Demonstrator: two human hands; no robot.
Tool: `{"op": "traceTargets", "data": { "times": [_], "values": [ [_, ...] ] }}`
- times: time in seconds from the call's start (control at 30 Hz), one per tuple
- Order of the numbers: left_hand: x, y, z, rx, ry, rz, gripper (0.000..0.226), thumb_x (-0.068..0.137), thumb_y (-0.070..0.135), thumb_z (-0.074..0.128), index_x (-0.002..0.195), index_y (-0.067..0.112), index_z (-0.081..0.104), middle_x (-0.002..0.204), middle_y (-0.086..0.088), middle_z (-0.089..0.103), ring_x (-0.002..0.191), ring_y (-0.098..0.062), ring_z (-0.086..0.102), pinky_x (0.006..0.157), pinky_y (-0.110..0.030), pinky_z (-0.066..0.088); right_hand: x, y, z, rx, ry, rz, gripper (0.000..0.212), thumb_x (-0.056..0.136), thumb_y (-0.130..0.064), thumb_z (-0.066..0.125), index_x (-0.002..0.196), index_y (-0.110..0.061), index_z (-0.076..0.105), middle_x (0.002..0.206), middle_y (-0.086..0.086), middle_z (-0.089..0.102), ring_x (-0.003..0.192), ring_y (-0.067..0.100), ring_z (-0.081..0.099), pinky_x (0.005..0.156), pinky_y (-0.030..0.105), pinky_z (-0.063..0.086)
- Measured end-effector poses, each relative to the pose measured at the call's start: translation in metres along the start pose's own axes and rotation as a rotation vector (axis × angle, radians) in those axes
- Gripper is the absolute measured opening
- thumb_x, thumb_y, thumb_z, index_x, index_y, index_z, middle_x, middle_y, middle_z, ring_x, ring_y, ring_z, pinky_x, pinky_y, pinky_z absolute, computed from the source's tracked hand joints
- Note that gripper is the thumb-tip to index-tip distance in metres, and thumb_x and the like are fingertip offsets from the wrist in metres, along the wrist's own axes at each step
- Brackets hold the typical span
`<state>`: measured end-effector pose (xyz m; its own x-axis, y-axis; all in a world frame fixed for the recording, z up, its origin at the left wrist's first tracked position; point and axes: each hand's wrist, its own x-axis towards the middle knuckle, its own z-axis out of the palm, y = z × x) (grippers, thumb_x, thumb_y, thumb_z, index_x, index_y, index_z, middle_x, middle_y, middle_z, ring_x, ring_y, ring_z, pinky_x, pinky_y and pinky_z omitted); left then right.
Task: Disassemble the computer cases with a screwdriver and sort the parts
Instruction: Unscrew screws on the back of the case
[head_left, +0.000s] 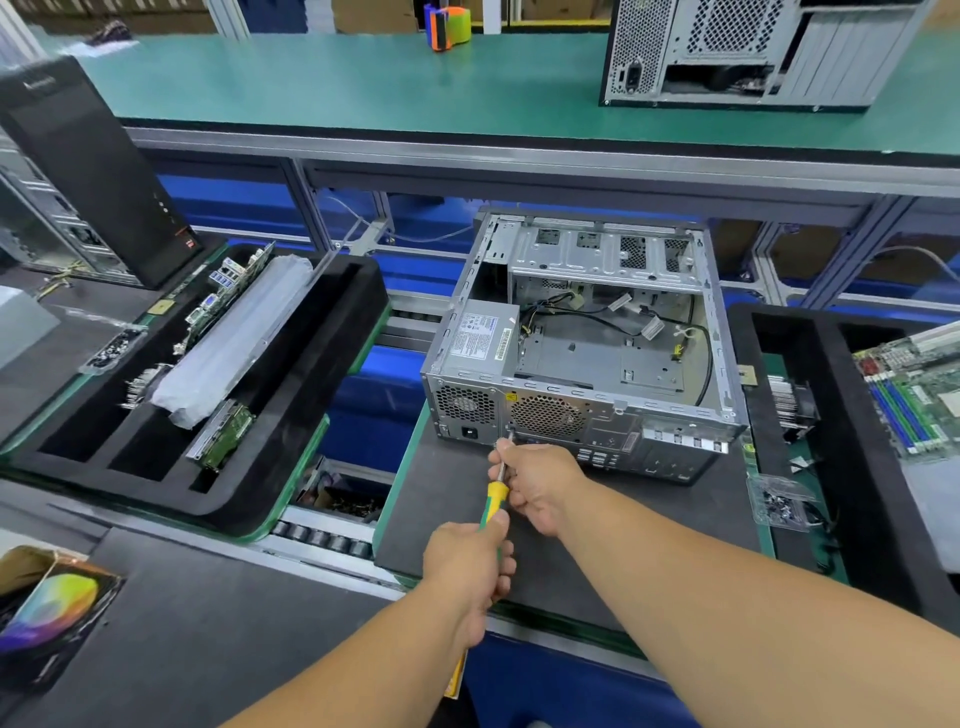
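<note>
An open grey computer case lies on its side on a dark mat, rear panel toward me. Its power supply sits at the near left corner, with loose cables inside. A yellow-and-green screwdriver points at the rear panel beside the round fan grille. My left hand grips the handle from below. My right hand pinches the metal shaft near the tip.
A black foam tray at the left holds a board, a drive and a wrapped part. Another black tray at the right holds a motherboard and a heatsink. A black tower stands far left. A second case sits on the green shelf.
</note>
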<state>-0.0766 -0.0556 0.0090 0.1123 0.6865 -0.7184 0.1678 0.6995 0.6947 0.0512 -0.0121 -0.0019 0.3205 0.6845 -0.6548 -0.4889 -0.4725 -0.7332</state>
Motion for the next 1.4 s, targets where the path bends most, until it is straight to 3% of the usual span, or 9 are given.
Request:
{"op": "traceTargets", "data": {
  "times": [0.23, 0.47, 0.57, 0.8, 1.0, 1.1, 1.17, 1.3, 1.4],
  "values": [
    [-0.004, 0.006, -0.009, -0.238, -0.224, -0.264, 0.058, 0.106, 0.058, 0.042, 0.11, 0.007, 0.07, 0.085, -0.011, 0.075, 0.052, -0.012, 0.051, 0.039, -0.021, 0.032, 0.009, 0.002, -0.005, -0.07, 0.0, 0.017, 0.027, 0.1, -0.032, 0.066, 0.093, -0.007, 0.073, 0.063, 0.001, 0.069, 0.039, 0.006, 0.047, 0.04, 0.021, 0.035],
    [0.004, 0.001, -0.005, -0.005, -0.033, -0.015, 0.032, 0.093, 0.03, 0.077, 0.107, 0.004, 0.064, 0.065, -0.003, 0.057, 0.051, -0.011, 0.048, 0.046, -0.025, 0.042, 0.012, 0.004, 0.001, -0.028, 0.011, 0.028, 0.025, 0.098, -0.031, 0.069, 0.092, -0.007, 0.071, 0.062, 0.003, 0.067, 0.042, 0.009, 0.049, 0.038, 0.02, 0.033],
    [0.007, 0.001, -0.005, -0.045, 0.036, -0.06, 0.036, 0.099, 0.042, 0.067, 0.1, 0.006, 0.07, 0.068, -0.006, 0.068, 0.053, -0.014, 0.051, 0.044, -0.025, 0.04, 0.011, 0.003, -0.001, -0.038, 0.007, 0.051, 0.03, 0.099, -0.035, 0.066, 0.092, -0.007, 0.072, 0.061, 0.003, 0.067, 0.038, 0.008, 0.042, 0.038, 0.021, 0.029],
    [0.007, 0.006, -0.013, -0.254, -0.189, -0.339, 0.057, 0.106, 0.059, 0.043, 0.095, 0.009, 0.068, 0.067, -0.007, 0.062, 0.047, -0.013, 0.043, 0.038, -0.022, 0.026, 0.012, -0.001, -0.007, 0.043, -0.051, 0.085, 0.031, 0.108, -0.025, 0.05, 0.098, -0.007, 0.072, 0.068, 0.001, 0.07, 0.042, 0.004, 0.033, 0.039, 0.017, 0.027],
    [0.01, -0.004, -0.015, 0.49, 0.166, 0.327, 0.039, 0.083, 0.051, 0.078, 0.094, 0.023, 0.053, 0.081, 0.002, 0.065, 0.064, -0.012, 0.058, 0.053, -0.026, 0.038, 0.014, -0.001, -0.002, 0.019, -0.017, 0.051, 0.026, 0.107, -0.023, 0.054, 0.097, -0.005, 0.07, 0.073, 0.005, 0.069, 0.04, 0.005, 0.034, 0.04, 0.018, 0.029],
    [0.016, -0.008, -0.018, 0.645, 0.218, 0.425, 0.031, 0.087, 0.04, 0.077, 0.088, 0.022, 0.052, 0.079, 0.001, 0.064, 0.066, -0.01, 0.058, 0.055, -0.031, 0.04, 0.014, 0.001, -0.004, 0.009, -0.007, 0.032, 0.025, 0.105, -0.025, 0.058, 0.098, -0.005, 0.072, 0.071, 0.004, 0.071, 0.041, 0.006, 0.036, 0.04, 0.019, 0.03],
    [0.018, -0.006, -0.018, 0.408, 0.062, 0.288, 0.026, 0.094, 0.036, 0.072, 0.095, 0.014, 0.058, 0.079, -0.008, 0.07, 0.063, -0.015, 0.06, 0.056, -0.036, 0.048, 0.013, 0.002, -0.006, 0.005, 0.007, 0.015, 0.023, 0.102, -0.025, 0.062, 0.098, -0.005, 0.073, 0.071, 0.005, 0.072, 0.041, 0.007, 0.037, 0.04, 0.02, 0.03],
    [0.005, 0.001, -0.019, -0.337, -0.45, -0.315, 0.036, 0.103, 0.043, 0.058, 0.11, 0.009, 0.067, 0.09, -0.012, 0.07, 0.064, -0.018, 0.06, 0.046, -0.025, 0.043, 0.013, 0.004, -0.009, 0.048, 0.03, -0.023, 0.024, 0.096, -0.023, 0.072, 0.105, 0.0, 0.071, 0.069, 0.007, 0.068, 0.037, 0.008, 0.046, 0.036, 0.019, 0.032],
    [-0.004, 0.006, -0.009, -0.346, -0.505, -0.343, 0.045, 0.105, 0.05, 0.051, 0.111, 0.008, 0.067, 0.087, -0.012, 0.067, 0.063, -0.017, 0.055, 0.04, -0.022, 0.037, 0.015, 0.003, -0.012, 0.062, 0.051, -0.045, 0.03, 0.092, -0.021, 0.077, 0.107, 0.005, 0.071, 0.066, 0.007, 0.066, 0.038, 0.009, 0.05, 0.036, 0.018, 0.036]
  ]
}}
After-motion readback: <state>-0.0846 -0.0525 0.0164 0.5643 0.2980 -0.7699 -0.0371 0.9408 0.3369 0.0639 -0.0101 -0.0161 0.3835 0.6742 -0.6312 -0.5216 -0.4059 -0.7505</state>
